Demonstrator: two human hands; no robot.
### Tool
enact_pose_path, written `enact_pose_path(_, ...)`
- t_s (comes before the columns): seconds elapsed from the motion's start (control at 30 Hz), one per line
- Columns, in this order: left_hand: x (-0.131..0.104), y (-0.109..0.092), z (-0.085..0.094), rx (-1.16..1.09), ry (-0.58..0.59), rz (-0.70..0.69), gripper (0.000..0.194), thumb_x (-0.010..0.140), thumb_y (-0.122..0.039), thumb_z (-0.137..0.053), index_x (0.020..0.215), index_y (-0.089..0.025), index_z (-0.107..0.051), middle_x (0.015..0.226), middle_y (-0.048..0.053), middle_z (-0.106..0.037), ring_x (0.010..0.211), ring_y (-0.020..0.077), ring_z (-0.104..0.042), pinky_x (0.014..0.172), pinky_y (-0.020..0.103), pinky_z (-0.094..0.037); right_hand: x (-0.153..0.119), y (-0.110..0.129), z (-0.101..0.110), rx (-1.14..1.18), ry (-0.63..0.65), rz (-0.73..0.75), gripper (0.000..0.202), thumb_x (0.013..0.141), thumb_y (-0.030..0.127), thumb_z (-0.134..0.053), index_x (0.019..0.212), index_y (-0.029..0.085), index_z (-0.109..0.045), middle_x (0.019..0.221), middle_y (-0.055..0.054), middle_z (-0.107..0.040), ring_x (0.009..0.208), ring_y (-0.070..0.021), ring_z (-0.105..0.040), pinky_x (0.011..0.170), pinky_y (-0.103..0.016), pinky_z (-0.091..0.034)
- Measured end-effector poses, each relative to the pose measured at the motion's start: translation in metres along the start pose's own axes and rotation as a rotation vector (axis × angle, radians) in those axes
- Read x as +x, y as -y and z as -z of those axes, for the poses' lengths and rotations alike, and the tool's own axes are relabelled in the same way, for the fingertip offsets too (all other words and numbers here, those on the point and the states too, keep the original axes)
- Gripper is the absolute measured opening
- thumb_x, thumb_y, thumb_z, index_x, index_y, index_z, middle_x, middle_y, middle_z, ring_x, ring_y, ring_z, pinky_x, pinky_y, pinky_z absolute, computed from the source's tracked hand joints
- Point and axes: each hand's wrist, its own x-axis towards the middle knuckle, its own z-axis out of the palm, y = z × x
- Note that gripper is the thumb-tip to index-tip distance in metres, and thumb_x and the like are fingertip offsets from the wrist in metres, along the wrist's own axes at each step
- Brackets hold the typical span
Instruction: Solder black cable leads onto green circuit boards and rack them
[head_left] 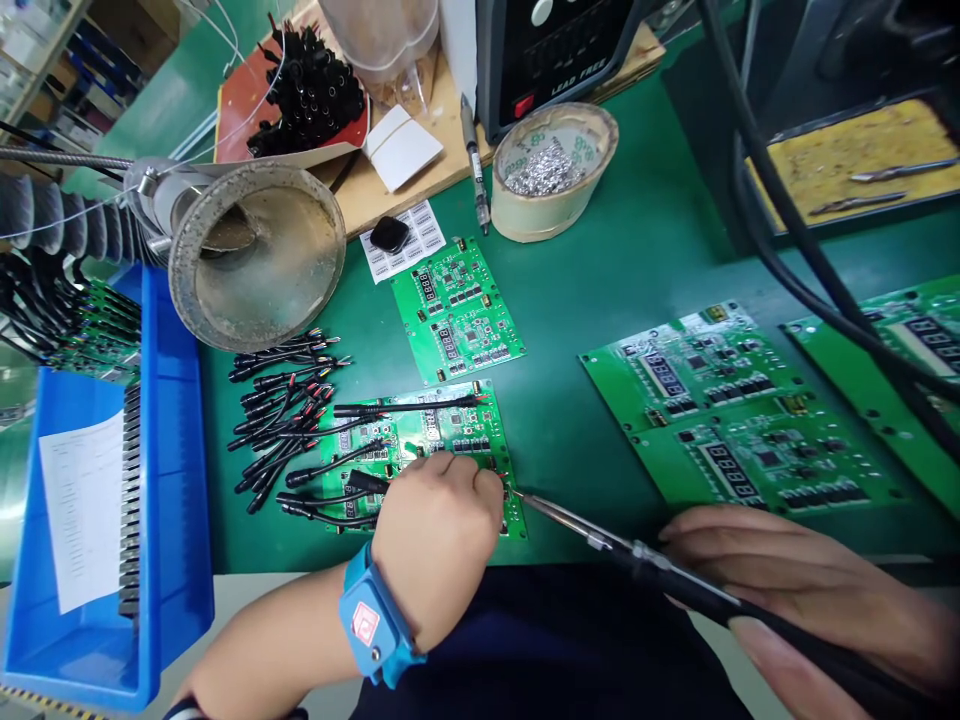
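My left hand (442,530), with a blue wrist strap (375,620), is closed low over a green circuit board (517,520). Out from under it pokes the thick end of a black cable (367,483); the fingertips and the cable's other end are hidden. My right hand (780,570) is wrapped round a soldering iron (645,560). Its tip touches or almost touches the board's right edge, beside my left fingers. More short black cables (405,406) lie across this board, and a pile of them (277,420) rests to its left.
Further circuit boards (457,310) lie behind and to the right (735,410). A fume funnel (259,260) stands at left above a blue bin (172,480). An oval tub of solder scraps (555,190) sits by the soldering station (555,70). Dark cords (795,220) hang at right.
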Motion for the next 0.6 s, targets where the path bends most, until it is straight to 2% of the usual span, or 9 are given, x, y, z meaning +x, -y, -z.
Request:
enact_pose_path(0.1, 0.000, -0.001, 0.000, 0.020, -0.011, -0.008, 0.011, 0.082, -0.015, -0.058, 0.072, -0.015, -0.060, 0.062, 0.003, -0.058, 0.058, 0.0207, -0.056, 0.050, 0.034, -0.050, 0.003, -0.002, 0.005, -0.015, 0.111, 0.137, 0.028, 0.061, 0.003, -0.047, 0.075, 0.022, -0.062, 0.056, -0.002, -0.063, 0.058, -0.0187, -0.067, 0.069, -0.034, -0.060)
enact_pose_path(0.3, 0.000, -0.001, 0.000, 0.020, -0.012, -0.019, 0.011, 0.081, -0.014, -0.059, 0.070, -0.015, -0.059, 0.061, 0.003, -0.057, 0.058, 0.0209, -0.056, 0.049, 0.035, -0.050, 0.017, 0.003, 0.004, -0.024, 0.136, 0.158, 0.028, 0.059, 0.002, -0.046, 0.072, 0.022, -0.060, 0.055, -0.001, -0.062, 0.056, -0.0175, -0.066, 0.065, -0.031, -0.060)
enact_pose_path(0.43, -0.002, 0.000, 0.000, -0.017, -0.001, -0.022, 0.010, 0.083, -0.016, -0.056, 0.076, -0.013, -0.062, 0.063, 0.003, -0.058, 0.059, 0.0210, -0.056, 0.052, 0.035, -0.051, 0.017, 0.005, 0.002, -0.072, 0.092, 0.150, 0.023, 0.061, 0.005, -0.050, 0.072, 0.023, -0.060, 0.056, -0.001, -0.062, 0.056, -0.0185, -0.066, 0.066, -0.031, -0.061)
enact_pose_path(0.6, -0.003, 0.001, -0.001, -0.022, -0.007, -0.026, 0.009, 0.084, -0.015, -0.055, 0.079, -0.013, -0.062, 0.065, 0.004, -0.058, 0.061, 0.0212, -0.056, 0.053, 0.036, -0.052, 0.016, 0.005, 0.003, -0.072, 0.116, 0.183, 0.026, 0.059, 0.004, -0.049, 0.073, 0.022, -0.061, 0.055, -0.001, -0.062, 0.055, -0.0180, -0.066, 0.063, -0.030, -0.061)
